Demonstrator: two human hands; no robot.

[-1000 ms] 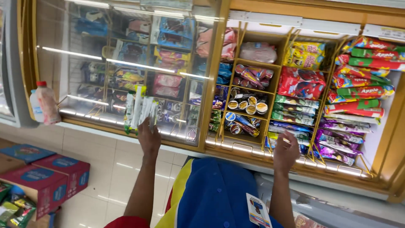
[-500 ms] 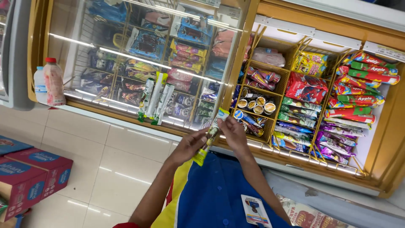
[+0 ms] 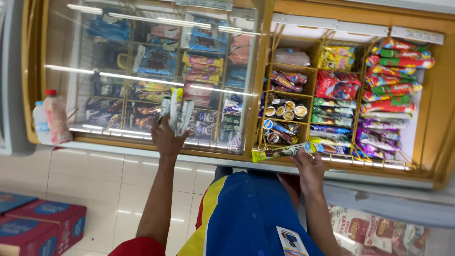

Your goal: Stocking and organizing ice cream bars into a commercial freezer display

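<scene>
Head view looks down on a chest freezer [image 3: 429, 142] with a yellow rim. My left hand [image 3: 167, 138] is raised over the closed glass lid [image 3: 142, 76] on the left half, fingers closed around a bunch of green-and-white wrapped ice-cream sticks [image 3: 177, 113]; I can make out about three, though the exact count is unclear. My right hand [image 3: 309, 169] sits at the near rim of the open right half, pinching one long green-and-yellow wrapped bar [image 3: 279, 151] that lies level along the rim, pointing left. Behind it, wire baskets hold rows of packets, and one compartment holds about five small round cups [image 3: 286, 110]. One pink bottle [image 3: 57, 118] stands on the freezer's left end. Two blue-and-red cartons [image 3: 42, 232] sit on the tiled floor at near left.
</scene>
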